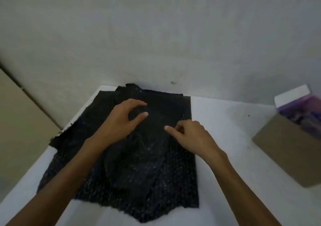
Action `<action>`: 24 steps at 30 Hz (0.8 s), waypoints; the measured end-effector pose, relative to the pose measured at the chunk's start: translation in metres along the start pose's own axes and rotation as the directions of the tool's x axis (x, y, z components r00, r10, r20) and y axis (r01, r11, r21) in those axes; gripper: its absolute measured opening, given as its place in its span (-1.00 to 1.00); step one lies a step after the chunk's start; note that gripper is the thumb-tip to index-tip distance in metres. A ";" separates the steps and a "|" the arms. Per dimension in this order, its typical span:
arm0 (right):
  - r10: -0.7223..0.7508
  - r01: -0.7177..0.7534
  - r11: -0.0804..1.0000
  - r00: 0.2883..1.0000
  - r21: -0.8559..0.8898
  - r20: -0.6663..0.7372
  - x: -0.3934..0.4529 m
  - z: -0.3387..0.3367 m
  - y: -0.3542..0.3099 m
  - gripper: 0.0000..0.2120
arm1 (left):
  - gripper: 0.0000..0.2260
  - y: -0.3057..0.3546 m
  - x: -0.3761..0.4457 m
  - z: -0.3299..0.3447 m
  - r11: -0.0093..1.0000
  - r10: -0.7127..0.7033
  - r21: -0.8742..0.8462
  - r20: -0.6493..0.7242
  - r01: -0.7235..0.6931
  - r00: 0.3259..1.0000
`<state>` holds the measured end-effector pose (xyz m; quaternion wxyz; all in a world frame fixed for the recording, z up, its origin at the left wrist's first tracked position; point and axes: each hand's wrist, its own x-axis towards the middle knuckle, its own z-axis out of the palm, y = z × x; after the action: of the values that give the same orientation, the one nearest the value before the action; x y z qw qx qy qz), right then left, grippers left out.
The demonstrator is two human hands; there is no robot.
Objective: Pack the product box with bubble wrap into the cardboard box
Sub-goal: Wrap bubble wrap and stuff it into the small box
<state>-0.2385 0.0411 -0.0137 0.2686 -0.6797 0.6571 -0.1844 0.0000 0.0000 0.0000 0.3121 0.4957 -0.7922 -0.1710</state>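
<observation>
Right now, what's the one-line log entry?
stage: wrapping | left hand: over black bubble wrap | right hand: pinching wrap | cardboard box: right, apart

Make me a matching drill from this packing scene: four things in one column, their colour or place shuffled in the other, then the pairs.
Things:
1. bubble wrap
2. cardboard box
3. left hand
4. table

Descriptions:
A. white surface
B. brown, at the right edge
C. black, spread in the middle
D. over the far part of the black sheet, fingers loosely curved

Pairs: 1-C, 2-B, 3-D, 4-A
</observation>
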 end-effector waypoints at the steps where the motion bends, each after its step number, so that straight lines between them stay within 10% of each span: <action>1: 0.021 -0.021 0.999 0.999 -0.030 0.027 -0.007 0.010 0.000 -0.49 | -0.68 -0.006 -0.008 0.005 1.000 0.006 0.008 -0.007 -0.006 1.000; 17: -0.195 0.150 0.978 0.910 -0.146 -0.367 -0.035 0.065 -0.017 -0.81 | -0.67 -0.021 -0.093 0.032 0.999 -0.025 0.019 -0.143 0.028 0.989; 24: -0.251 0.316 0.881 0.943 0.352 -0.219 -0.065 0.021 -0.024 -0.74 | -0.32 -0.016 -0.103 0.019 0.993 0.054 0.117 -0.230 -0.027 0.972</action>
<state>-0.2109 0.1083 -0.0093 0.3097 -0.6854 0.5218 -0.4026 0.0300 0.0838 -0.0570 0.3778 0.5129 -0.7685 -0.0602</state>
